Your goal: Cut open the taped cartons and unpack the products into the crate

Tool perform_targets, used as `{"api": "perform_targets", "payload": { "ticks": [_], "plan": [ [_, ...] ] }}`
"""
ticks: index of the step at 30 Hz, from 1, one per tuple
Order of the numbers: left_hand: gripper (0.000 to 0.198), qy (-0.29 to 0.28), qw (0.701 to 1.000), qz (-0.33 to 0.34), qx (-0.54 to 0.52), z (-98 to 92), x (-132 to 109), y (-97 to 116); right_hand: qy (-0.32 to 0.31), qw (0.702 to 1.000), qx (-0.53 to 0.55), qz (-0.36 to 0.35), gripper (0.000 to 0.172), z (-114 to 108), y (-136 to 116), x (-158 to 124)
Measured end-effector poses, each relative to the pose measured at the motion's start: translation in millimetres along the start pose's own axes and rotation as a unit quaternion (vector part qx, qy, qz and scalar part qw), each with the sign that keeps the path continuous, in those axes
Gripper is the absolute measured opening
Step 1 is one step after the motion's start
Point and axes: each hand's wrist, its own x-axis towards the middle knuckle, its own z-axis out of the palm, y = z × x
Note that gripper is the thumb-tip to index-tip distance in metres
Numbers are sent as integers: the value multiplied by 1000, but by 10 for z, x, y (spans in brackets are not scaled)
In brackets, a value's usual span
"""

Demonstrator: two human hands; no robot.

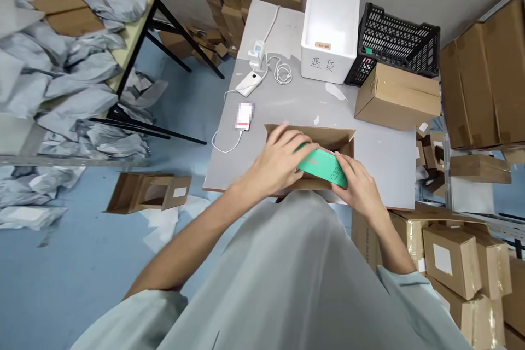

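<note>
A small green box (323, 167) with dark print on its side is gripped between my two hands. My left hand (284, 159) wraps over its left end, fingers bent across the top. Around the right end, my right hand (356, 181) has its fingers on top and its thumb low on the side. Just beneath the green box is an open cardboard box (311, 134) at the table's front edge. My hands and the green box hide most of its inside.
On the grey table (279, 104) are a phone (244, 116) on a cable, a white power bank-like block (249, 83), a white foam box (330, 33), a black crate (397, 38) and a closed carton (397, 95). Stacked cartons (451, 262) stand right; grey parcels (61, 71) lie left.
</note>
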Motion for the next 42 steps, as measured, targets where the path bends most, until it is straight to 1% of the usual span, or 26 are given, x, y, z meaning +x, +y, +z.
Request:
{"api": "perform_targets", "payload": {
  "ticks": [2,3,4,5,6,8,10,11,14,15,17,19,21,22,25,28,31,33,34,36,38,39,40,42],
  "plan": [
    [89,87,992,-42,-78,-103,-133,-156,29,997,66,19,77,-15,-42,-32],
    [101,125,982,-71,-126,-116,-197,-223,37,993,104,37,76,-3,-60,-54],
    [109,152,967,-94,-181,-103,-254,-273,41,987,143,58,76,21,-82,-78],
    [112,166,950,-108,-243,-66,-300,-304,43,979,184,80,76,55,-109,-101],
    [108,170,931,-112,-304,-13,-332,-315,44,968,225,100,77,95,-143,-122],
    [89,171,894,-104,-401,109,-352,-293,37,942,302,141,82,182,-234,-150],
    [70,191,870,-102,-443,200,-325,-250,25,914,365,176,88,260,-339,-160],
    [64,206,862,-108,-451,225,-301,-235,16,900,393,188,91,292,-390,-159],
    [63,236,841,-140,-466,248,-219,-252,-24,864,462,197,95,358,-519,-145],
    [64,241,836,-154,-469,252,-194,-275,-42,856,477,194,95,370,-553,-140],
    [62,254,825,-188,-469,272,-149,-333,-79,851,490,174,99,381,-613,-132],
    [58,266,812,-224,-469,310,-112,-390,-101,853,493,142,108,388,-665,-130],
    [54,268,800,-249,-476,357,-82,-425,-100,854,496,125,113,412,-709,-134],
    [53,267,796,-255,-480,379,-67,-432,-91,855,494,128,113,437,-725,-138],
    [52,275,794,-252,-480,422,-20,-413,-53,868,469,155,103,554,-746,-157],
    [52,302,798,-238,-465,418,18,-389,-11,884,441,158,95,652,-735,-182],
    [52,331,803,-229,-439,383,26,-416,22,912,383,146,78,622,-738,-211],
    [52,346,808,-230,-417,357,19,-442,36,942,309,128,74,548,-768,-224],
    [51,351,811,-231,-407,345,17,-446,39,956,265,118,77,513,-793,-226],
    [51,358,817,-237,-385,324,22,-417,43,976,183,107,93,477,-862,-216],
    [52,357,824,-245,-365,297,47,-342,59,984,124,118,107,504,-940,-182],
    [53,354,828,-249,-357,279,63,-296,73,983,107,128,108,537,-976,-158],
    [55,349,832,-252,-350,256,79,-252,90,981,101,139,104,576,-1004,-131],
    [64,338,837,-250,-351,203,86,-194,121,972,126,159,92,651,-1024,-80]
  ]
}}
